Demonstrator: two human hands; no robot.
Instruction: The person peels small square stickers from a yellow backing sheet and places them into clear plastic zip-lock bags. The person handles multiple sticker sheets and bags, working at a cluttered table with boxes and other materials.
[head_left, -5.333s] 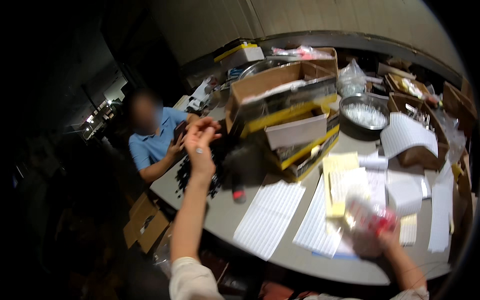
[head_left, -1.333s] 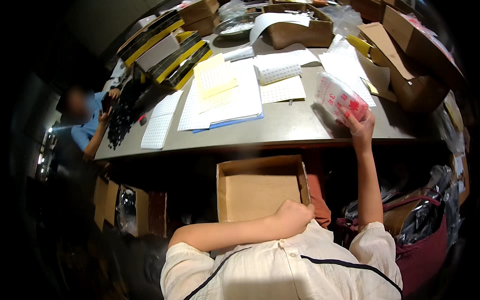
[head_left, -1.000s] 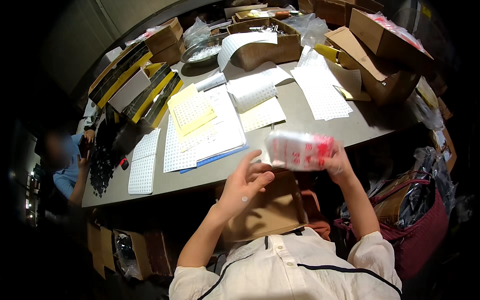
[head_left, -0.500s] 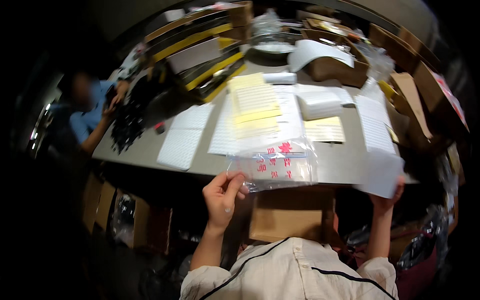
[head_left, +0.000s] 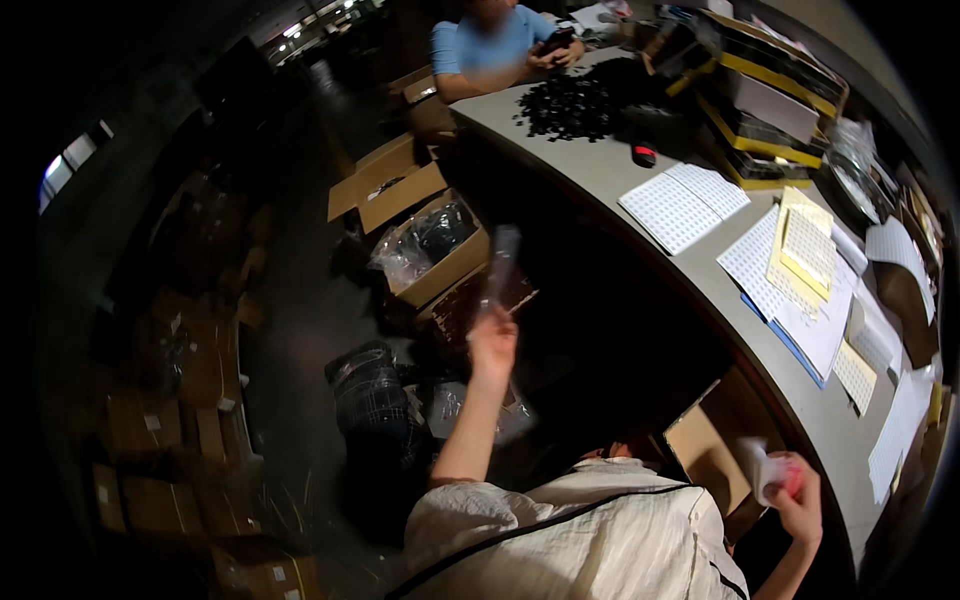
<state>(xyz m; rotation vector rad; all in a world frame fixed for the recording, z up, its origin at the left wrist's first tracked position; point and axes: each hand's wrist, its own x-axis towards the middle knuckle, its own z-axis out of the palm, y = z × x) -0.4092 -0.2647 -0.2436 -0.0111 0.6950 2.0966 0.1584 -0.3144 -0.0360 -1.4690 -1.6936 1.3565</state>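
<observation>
My left hand [head_left: 492,342] is stretched out to the left, away from the table, its fingers closed on a narrow translucent plastic piece [head_left: 503,262] that is smeared by motion. Beyond it stands an open cardboard box [head_left: 432,250] with clear and black plastic bags inside. At the lower right, near the table's front edge, my right hand [head_left: 798,505] grips a small crumpled white and red item [head_left: 772,474]; its exact kind is unclear. Just left of that hand sits an open cardboard box [head_left: 708,450] beneath the table edge.
Printed sheets [head_left: 685,205], yellow label sheets [head_left: 803,245] and a pile of small black parts [head_left: 580,105] cover the grey table [head_left: 600,165]. Across it, a person in blue [head_left: 500,50] holds a phone. A dark wrapped bundle [head_left: 370,395] and several cartons [head_left: 160,430] stand on the floor.
The view has swung left, bringing the floor and cartons in. My left hand has moved away from the table. The white sheet no longer shows in my right hand, which now holds the white and red item.
</observation>
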